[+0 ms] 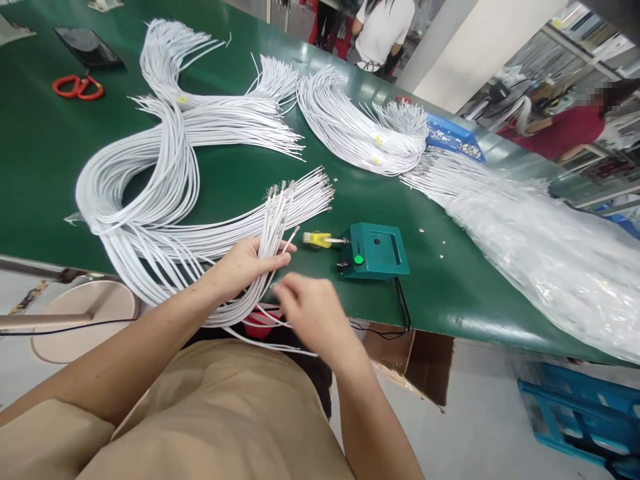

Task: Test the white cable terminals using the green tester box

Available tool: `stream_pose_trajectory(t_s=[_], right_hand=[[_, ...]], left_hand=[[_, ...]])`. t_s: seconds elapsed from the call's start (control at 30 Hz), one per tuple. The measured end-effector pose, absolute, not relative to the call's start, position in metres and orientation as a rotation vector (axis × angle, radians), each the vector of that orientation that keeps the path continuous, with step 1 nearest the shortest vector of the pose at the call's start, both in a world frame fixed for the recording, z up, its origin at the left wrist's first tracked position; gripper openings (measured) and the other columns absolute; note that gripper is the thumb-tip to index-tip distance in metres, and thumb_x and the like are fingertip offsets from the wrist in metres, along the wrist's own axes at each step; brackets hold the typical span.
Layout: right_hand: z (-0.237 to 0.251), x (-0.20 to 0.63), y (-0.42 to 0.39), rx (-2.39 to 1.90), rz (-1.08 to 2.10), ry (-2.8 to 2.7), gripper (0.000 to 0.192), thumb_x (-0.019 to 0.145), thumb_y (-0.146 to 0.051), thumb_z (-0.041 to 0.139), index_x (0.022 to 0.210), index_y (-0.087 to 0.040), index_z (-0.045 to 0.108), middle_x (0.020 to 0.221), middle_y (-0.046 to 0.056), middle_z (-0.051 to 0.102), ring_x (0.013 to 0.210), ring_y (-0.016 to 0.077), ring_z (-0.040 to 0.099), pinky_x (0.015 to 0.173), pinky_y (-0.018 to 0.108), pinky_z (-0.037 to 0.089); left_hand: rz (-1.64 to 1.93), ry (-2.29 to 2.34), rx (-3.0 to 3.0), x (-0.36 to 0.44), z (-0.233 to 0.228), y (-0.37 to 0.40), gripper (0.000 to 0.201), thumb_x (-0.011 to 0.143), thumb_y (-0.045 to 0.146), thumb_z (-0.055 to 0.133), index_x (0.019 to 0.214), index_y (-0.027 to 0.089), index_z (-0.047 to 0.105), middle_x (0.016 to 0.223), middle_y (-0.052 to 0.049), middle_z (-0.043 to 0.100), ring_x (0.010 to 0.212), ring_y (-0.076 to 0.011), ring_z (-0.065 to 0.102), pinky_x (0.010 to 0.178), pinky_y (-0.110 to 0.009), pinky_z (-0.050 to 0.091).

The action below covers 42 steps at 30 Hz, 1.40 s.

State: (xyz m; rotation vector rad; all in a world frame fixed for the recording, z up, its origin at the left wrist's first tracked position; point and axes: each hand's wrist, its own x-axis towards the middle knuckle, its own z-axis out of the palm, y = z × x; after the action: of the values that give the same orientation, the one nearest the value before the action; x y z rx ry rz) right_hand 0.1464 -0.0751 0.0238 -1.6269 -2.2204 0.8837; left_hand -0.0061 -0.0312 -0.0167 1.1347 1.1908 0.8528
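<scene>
My left hand [250, 265] is closed round a bundle of white cables [270, 223], whose stripped ends point away from me. One cable stands apart from that bundle near my left thumb. My right hand [313, 310] is just to the right, its fingers curled together and slightly blurred. Whether a cable is pinched in it I cannot make out. A few loose cables hang over the table edge below it. Beyond my hands sits a small teal device [377, 251] with a green button, and a yellow-handled piece [319, 239] sticks out from its left side.
Larger bundles of white cables [120, 173] cover the left and back of the green table [45, 173]. Red-handled scissors [79, 87] and a dark phone-like slab [90, 48] lie at the far left. A blue tray [453, 137] and plastic-wrapped cables [540, 247] lie right. People are beyond.
</scene>
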Motion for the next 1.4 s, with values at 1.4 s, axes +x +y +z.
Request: stream_pose_trajectory(t_s=[1.4], right_hand=[[0.011, 0.144, -0.046, -1.057, 1.723, -0.73, 0.02, 0.072, -0.035, 0.073, 0.078, -0.016, 0.072, 0.064, -0.003, 0.055, 0.054, 0.0054, 0.044, 0.057, 0.021, 0.042]], left_hand=[[0.983, 1.153, 1.206, -0.001, 0.015, -0.052, 0.011, 0.077, 0.024, 0.062, 0.075, 0.016, 0.055, 0.073, -0.001, 0.065, 0.068, -0.0146, 0.06, 0.067, -0.028, 0.048]])
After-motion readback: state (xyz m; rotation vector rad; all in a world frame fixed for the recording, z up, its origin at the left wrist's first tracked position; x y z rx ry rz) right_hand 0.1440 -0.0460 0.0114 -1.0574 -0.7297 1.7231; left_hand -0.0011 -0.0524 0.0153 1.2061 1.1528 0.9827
